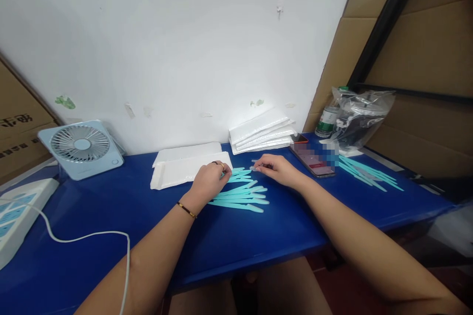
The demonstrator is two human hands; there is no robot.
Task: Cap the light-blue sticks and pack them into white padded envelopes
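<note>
Head view: two hands pinch small pieces over turquoise sticks

A person sits at a smooth blue tabletop, both forearms reaching forward. The sticks are slim and flat, apparently plastic, and fan out below the hands with their paler, rounded ends pointing right. The left hand has its grip closed, thumb against fingers, seemingly on a stick in the upper part of the bunch. The right hand pinches thumb and forefinger on a small clear piece just beyond those pale tips; its exact shape is too small to tell.

The step in hand looks like fine work at the stick ends. The next move seems to call for a steady left grip and a light, well-aligned right pinch, since thin, slick pieces could slip.

Behind the left hand lie flat white packets, slightly glossy and creased; more are stacked in a loose fan against the plain wall. A phone, partly blurred, lies right of the hands, with more turquoise sticks beyond it, near a crinkled clear bag.
</note>
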